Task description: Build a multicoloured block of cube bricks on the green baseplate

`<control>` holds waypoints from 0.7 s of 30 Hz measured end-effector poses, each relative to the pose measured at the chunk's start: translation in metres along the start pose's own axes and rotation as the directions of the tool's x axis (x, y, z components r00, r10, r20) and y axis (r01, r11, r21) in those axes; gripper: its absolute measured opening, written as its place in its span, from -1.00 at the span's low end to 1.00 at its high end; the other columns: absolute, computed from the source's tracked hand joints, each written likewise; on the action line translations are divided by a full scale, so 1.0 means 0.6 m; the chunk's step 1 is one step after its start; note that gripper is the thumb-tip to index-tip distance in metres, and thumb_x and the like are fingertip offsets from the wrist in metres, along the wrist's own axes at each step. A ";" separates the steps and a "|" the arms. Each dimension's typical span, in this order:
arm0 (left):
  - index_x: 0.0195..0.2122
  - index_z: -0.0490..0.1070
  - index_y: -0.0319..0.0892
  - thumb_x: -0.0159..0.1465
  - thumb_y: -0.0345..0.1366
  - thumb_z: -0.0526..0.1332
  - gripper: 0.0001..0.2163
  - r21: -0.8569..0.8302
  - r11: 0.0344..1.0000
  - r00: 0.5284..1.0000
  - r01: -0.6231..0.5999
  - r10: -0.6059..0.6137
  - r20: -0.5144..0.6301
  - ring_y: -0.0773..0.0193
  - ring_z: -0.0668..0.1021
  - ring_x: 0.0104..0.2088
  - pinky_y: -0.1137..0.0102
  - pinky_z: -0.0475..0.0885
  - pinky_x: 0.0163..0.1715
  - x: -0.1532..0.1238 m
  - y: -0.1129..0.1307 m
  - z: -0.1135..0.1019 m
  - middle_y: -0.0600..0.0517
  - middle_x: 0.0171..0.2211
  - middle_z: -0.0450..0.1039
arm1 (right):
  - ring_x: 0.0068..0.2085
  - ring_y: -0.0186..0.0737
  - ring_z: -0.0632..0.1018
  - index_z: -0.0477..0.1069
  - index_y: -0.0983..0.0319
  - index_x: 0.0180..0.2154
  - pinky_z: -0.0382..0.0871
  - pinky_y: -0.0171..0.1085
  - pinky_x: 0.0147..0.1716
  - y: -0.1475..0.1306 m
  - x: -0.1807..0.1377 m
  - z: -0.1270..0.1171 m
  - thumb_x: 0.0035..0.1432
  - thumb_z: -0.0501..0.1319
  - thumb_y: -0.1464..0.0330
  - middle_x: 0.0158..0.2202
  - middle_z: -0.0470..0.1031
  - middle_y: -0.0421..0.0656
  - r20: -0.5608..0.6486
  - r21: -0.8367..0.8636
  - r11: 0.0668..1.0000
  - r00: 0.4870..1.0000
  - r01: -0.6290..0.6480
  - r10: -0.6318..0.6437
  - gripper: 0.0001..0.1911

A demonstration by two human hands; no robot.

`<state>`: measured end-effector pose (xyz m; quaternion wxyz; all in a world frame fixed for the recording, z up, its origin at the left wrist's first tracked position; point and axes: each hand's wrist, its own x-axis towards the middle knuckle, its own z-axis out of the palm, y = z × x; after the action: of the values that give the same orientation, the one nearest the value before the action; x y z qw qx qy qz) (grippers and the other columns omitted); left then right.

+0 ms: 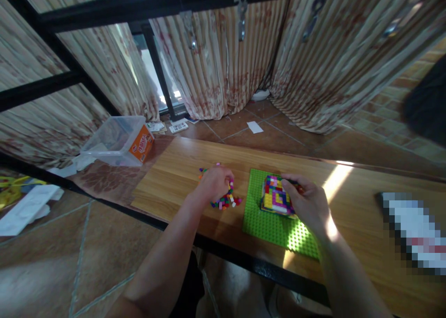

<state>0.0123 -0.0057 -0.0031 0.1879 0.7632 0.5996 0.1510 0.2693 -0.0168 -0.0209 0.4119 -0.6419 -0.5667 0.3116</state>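
Observation:
A pile of small coloured toy bricks [225, 202] lies loose on the wooden table. My left hand [218, 183] is over this pile with its fingers curled down and closed; what lies between the fingertips is hidden. To the right is a green studded baseplate [258, 232], partly in sunlight. On it stands a rectangular block built of multicoloured toy bricks [275, 199]. My right hand [308, 202] grips this block at its right side, thumb near the top and fingers around the far edge. The hand hides the block's right end.
A clear plastic box [116, 141] with an orange label stands past the table's left end. A blurred-out flat object [414, 229] lies on the table [355, 215] at far right. Curtains [223, 67] and a dark metal frame [139, 6] are behind; papers [254, 127] lie on the floor.

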 end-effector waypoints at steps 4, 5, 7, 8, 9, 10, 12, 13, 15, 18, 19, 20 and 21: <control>-0.34 0.60 -0.15 0.16 -0.57 0.15 -0.74 0.035 0.999 0.999 -0.027 0.028 -0.026 0.18 0.59 -0.14 0.27 0.41 0.10 -0.001 0.000 0.003 -0.02 -0.28 0.61 | -0.22 -0.05 0.61 0.62 0.19 -0.14 0.48 -0.10 -0.21 0.003 0.001 -0.001 0.07 0.26 0.06 -0.20 0.65 -0.06 0.001 -0.024 1.000 1.000 0.016 -0.016 -0.57; -0.35 0.59 -0.16 0.17 -0.56 0.16 -0.76 0.054 0.998 0.999 -0.026 0.028 -0.028 0.17 0.59 -0.14 0.26 0.42 0.08 -0.001 0.001 0.004 -0.03 -0.30 0.60 | -0.22 -0.05 0.61 0.62 0.18 -0.15 0.48 -0.10 -0.21 0.003 0.001 -0.001 0.07 0.26 0.05 -0.20 0.65 -0.06 0.001 -0.027 1.000 1.000 0.016 -0.016 -0.57; -0.37 0.59 -0.16 0.20 -0.52 0.18 -0.80 0.089 0.996 1.000 -0.015 0.017 -0.024 0.16 0.58 -0.15 0.25 0.43 0.06 -0.001 0.007 0.005 -0.04 -0.32 0.59 | -0.22 -0.04 0.61 0.62 0.18 -0.14 0.48 -0.09 -0.21 0.003 0.001 -0.001 0.06 0.25 0.04 -0.19 0.65 -0.06 0.004 -0.025 1.000 1.000 0.010 -0.010 -0.56; -0.37 0.59 -0.16 0.21 -0.50 0.19 -0.82 0.102 0.995 1.000 -0.005 0.007 -0.022 0.16 0.58 -0.15 0.25 0.43 0.06 -0.001 0.010 0.005 -0.04 -0.31 0.59 | -0.22 -0.04 0.61 0.62 0.18 -0.14 0.48 -0.09 -0.21 0.003 0.001 -0.001 0.06 0.25 0.03 -0.19 0.65 -0.06 0.006 -0.024 1.000 1.000 0.006 -0.006 -0.55; -0.37 0.59 -0.16 0.23 -0.47 0.20 -0.83 0.112 0.994 1.000 0.008 -0.005 -0.020 0.16 0.58 -0.15 0.25 0.43 0.06 0.000 0.013 0.006 -0.05 -0.31 0.59 | -0.22 -0.04 0.61 0.61 0.18 -0.14 0.48 -0.09 -0.21 0.002 0.001 -0.001 0.06 0.25 0.03 -0.19 0.65 -0.06 0.007 -0.025 1.000 1.000 0.003 -0.003 -0.54; -0.36 0.59 -0.16 0.24 -0.44 0.21 -0.84 0.120 0.993 1.000 0.024 -0.022 -0.019 0.16 0.58 -0.14 0.25 0.43 0.06 0.000 0.015 0.006 -0.05 -0.30 0.60 | -0.22 -0.04 0.61 0.62 0.18 -0.14 0.48 -0.09 -0.21 0.002 0.001 -0.001 0.06 0.25 0.02 -0.20 0.65 -0.06 0.005 -0.028 1.000 1.000 0.001 -0.001 -0.54; -0.35 0.60 -0.16 0.26 -0.42 0.20 -0.84 0.131 0.990 0.998 0.061 -0.059 -0.018 0.15 0.59 -0.14 0.25 0.44 0.04 0.002 0.020 0.007 -0.06 -0.28 0.61 | -0.23 -0.05 0.61 0.62 0.18 -0.15 0.48 -0.08 -0.20 0.002 0.001 -0.002 0.06 0.24 0.02 -0.21 0.65 -0.06 0.000 -0.037 0.999 1.000 0.006 -0.006 -0.55; -0.34 0.60 -0.17 0.27 -0.42 0.20 -0.84 0.133 0.988 0.997 0.077 -0.075 -0.019 0.14 0.59 -0.14 0.25 0.45 0.02 0.002 0.021 0.007 -0.07 -0.27 0.61 | -0.23 -0.05 0.61 0.62 0.18 -0.15 0.48 -0.08 -0.19 0.001 0.001 -0.002 0.06 0.24 0.03 -0.21 0.65 -0.07 -0.003 -0.044 0.999 1.000 0.013 -0.013 -0.55; -0.32 0.60 -0.17 0.27 -0.41 0.20 -0.84 0.129 0.986 0.995 0.102 -0.100 -0.021 0.14 0.59 -0.14 0.26 0.46 0.00 0.004 0.022 0.009 -0.07 -0.26 0.61 | -0.22 -0.05 0.61 0.62 0.18 -0.16 0.48 -0.08 -0.18 0.000 0.001 -0.002 0.07 0.24 0.04 -0.21 0.65 -0.07 -0.006 -0.051 0.998 1.000 0.031 -0.031 -0.56; -0.31 0.59 -0.17 0.26 -0.44 0.19 -0.83 0.138 0.984 0.993 0.116 -0.114 -0.022 0.16 0.59 -0.13 0.30 0.46 -0.03 0.005 0.020 0.012 -0.06 -0.24 0.60 | -0.23 -0.06 0.61 0.63 0.18 -0.17 0.49 -0.09 -0.20 0.000 0.001 -0.002 0.08 0.24 0.06 -0.21 0.66 -0.06 -0.013 -0.047 0.998 0.999 0.049 -0.050 -0.58; -0.31 0.58 -0.16 0.26 -0.45 0.19 -0.84 0.145 0.983 0.993 0.114 -0.112 -0.023 0.17 0.59 -0.13 0.31 0.46 -0.03 0.005 0.020 0.013 -0.05 -0.24 0.60 | -0.24 -0.07 0.61 0.63 0.19 -0.17 0.49 -0.10 -0.20 0.001 0.001 -0.001 0.08 0.24 0.07 -0.21 0.66 -0.06 -0.015 -0.044 0.998 0.998 0.052 -0.053 -0.59; -0.31 0.58 -0.16 0.25 -0.46 0.19 -0.84 0.152 0.982 0.994 0.112 -0.109 -0.025 0.17 0.58 -0.12 0.31 0.46 -0.03 0.005 0.019 0.014 -0.05 -0.24 0.59 | -0.24 -0.07 0.61 0.62 0.19 -0.17 0.49 -0.10 -0.20 0.002 0.001 -0.001 0.09 0.24 0.07 -0.21 0.65 -0.06 -0.012 -0.039 0.998 0.998 0.055 -0.056 -0.59; -0.31 0.57 -0.17 0.25 -0.46 0.19 -0.84 0.156 0.982 0.994 0.109 -0.106 -0.026 0.16 0.58 -0.12 0.31 0.46 -0.03 0.005 0.018 0.015 -0.05 -0.25 0.59 | -0.24 -0.08 0.61 0.62 0.19 -0.16 0.49 -0.10 -0.20 0.003 0.002 0.000 0.11 0.24 0.08 -0.20 0.65 -0.06 -0.004 -0.033 0.998 0.998 0.058 -0.058 -0.59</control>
<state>0.0267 -0.0058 -0.0060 0.1298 0.7408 0.6514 0.0998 0.2705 -0.0157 -0.0224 0.4116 -0.6327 -0.5890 0.2885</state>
